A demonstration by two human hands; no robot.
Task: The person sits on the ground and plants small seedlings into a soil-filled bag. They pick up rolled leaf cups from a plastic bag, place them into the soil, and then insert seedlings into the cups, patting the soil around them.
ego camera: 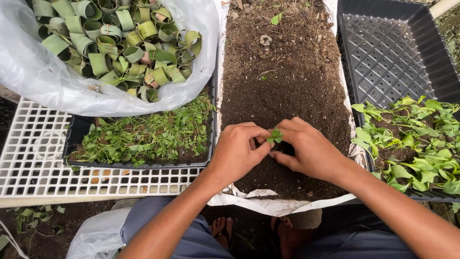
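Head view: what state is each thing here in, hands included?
Left hand: pinching the seedling.
Right hand: pinching the seedling, fingers in soil.
Seedling: upright between both hands.
Soil bed: loose, mostly bare.
Bag: open, full of leaf rolls.
Left tray: packed with seedlings.
Black tray: partly filled with leafy cuttings.

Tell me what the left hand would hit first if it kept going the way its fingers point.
The left hand points right, toward the right hand. It would likely meet the small seedling pinched between them first, then the right hand's fingers; depth is hard to judge.
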